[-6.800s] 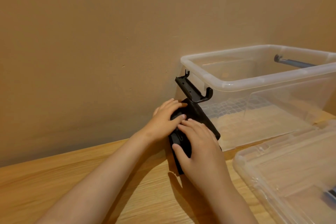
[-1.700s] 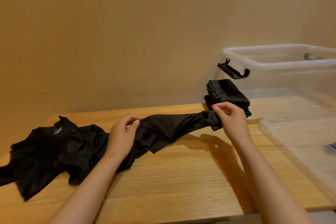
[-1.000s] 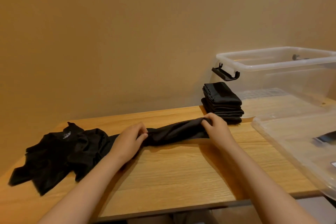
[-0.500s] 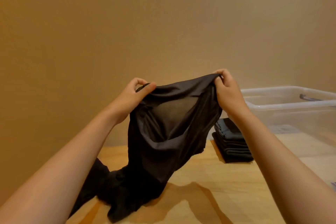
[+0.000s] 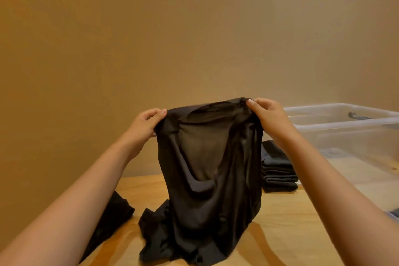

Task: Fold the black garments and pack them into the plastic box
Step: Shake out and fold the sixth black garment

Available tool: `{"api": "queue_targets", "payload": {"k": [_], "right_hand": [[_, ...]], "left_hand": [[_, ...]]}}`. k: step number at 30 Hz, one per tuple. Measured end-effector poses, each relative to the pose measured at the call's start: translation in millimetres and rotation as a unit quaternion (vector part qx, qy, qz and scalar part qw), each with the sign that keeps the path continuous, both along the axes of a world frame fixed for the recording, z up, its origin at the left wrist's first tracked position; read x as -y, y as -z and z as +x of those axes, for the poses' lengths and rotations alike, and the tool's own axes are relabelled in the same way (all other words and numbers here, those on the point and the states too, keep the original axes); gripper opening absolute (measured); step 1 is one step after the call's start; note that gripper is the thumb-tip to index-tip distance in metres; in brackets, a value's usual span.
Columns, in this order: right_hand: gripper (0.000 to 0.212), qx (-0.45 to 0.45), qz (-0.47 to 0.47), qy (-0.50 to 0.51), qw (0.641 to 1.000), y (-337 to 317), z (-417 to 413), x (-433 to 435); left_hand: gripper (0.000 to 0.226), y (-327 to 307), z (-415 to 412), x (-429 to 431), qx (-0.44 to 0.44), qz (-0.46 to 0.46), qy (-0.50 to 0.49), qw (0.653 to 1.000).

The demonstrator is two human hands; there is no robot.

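A thin black garment (image 5: 207, 179) hangs in the air in front of me, its lower end bunched on the wooden table (image 5: 280, 233). My left hand (image 5: 146, 125) pinches its top left edge. My right hand (image 5: 267, 119) pinches the top right edge. A stack of folded black garments (image 5: 278, 170) sits on the table behind my right arm, beside the clear plastic box (image 5: 345, 123). Another black garment (image 5: 114, 216) lies crumpled on the table under my left forearm, partly hidden.
A tan wall stands right behind the table. The box's clear lid (image 5: 388, 201) lies at the right edge of the table, mostly hidden by my right arm. A dark handle (image 5: 356, 115) shows at the box's far rim.
Both hands have spread a little wider along the garment's top edge, and it now hangs flatter and more open. The garment had been lifted off the table just before.
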State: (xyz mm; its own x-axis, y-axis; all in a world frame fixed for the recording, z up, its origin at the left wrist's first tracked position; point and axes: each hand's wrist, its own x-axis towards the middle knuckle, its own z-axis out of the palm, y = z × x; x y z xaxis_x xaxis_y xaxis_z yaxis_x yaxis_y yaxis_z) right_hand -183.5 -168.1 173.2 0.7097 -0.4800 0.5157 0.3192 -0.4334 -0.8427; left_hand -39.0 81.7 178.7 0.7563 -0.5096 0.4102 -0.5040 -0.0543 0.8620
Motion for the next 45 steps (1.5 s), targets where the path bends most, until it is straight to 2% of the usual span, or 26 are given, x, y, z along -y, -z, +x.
{"api": "queue_targets", "payload": {"k": [5, 10, 12, 16, 22, 26, 29, 31, 35, 38, 40, 42, 45], "right_hand": [[0.052, -0.017, 0.043, 0.033, 0.998, 11.4, 5.2, 15.3], [0.053, -0.075, 0.014, 0.034, 0.996, 25.7, 12.7, 11.6], [0.044, -0.087, 0.020, 0.036, 0.995, 32.0, 14.8, 12.8], [0.011, -0.085, 0.042, 0.038, 0.995, 35.0, 9.8, 16.7], [0.002, -0.057, 0.030, 0.022, 0.998, 36.0, 6.6, 18.3], [0.023, -0.057, 0.024, -0.010, 0.998, 37.9, 4.5, 17.4], [0.040, -0.084, 0.020, -0.053, 0.995, 38.7, 4.5, 17.1], [0.043, -0.096, 0.015, -0.070, 0.993, 39.6, 4.9, 17.3], [0.024, -0.118, -0.061, -0.053, 0.990, 46.6, 6.5, 20.7], [0.048, -0.136, -0.120, -0.018, 0.983, 52.2, 6.6, 20.6], [0.053, -0.111, -0.150, 0.004, 0.982, 55.8, 7.2, 18.8], [0.047, -0.080, -0.140, 0.003, 0.987, 59.4, 8.0, 20.8], [0.025, -0.069, -0.125, 0.008, 0.990, 58.1, 5.7, 24.3]], "left_hand": [[0.022, 8.3, 5.3, -0.1, -0.038, -0.036, -0.023, 0.998], [0.016, 18.5, 10.1, 3.3, -0.056, 0.016, -0.034, 0.998], [0.013, 23.1, 13.4, 1.1, -0.059, 0.031, -0.041, 0.997], [0.016, 26.6, 19.2, -7.6, -0.069, 0.025, -0.054, 0.996], [0.011, 29.7, 26.6, -13.6, -0.030, 0.031, -0.100, 0.994], [0.013, 33.4, 27.7, -16.2, -0.025, 0.043, -0.111, 0.993], [0.008, 33.3, 26.0, -17.8, -0.047, 0.033, -0.080, 0.995], [0.012, 32.0, 23.8, -19.3, -0.057, 0.024, -0.045, 0.997], [0.034, 29.9, 24.6, -24.5, -0.037, 0.062, -0.022, 0.997], [0.023, 29.8, 22.4, -26.4, -0.018, 0.102, -0.020, 0.994], [0.031, 30.8, 21.6, -27.8, 0.010, 0.137, -0.029, 0.990], [0.040, 31.1, 21.2, -28.5, 0.029, 0.149, -0.032, 0.988], [0.033, 31.4, 23.3, -31.0, 0.061, 0.154, -0.042, 0.985]]}}
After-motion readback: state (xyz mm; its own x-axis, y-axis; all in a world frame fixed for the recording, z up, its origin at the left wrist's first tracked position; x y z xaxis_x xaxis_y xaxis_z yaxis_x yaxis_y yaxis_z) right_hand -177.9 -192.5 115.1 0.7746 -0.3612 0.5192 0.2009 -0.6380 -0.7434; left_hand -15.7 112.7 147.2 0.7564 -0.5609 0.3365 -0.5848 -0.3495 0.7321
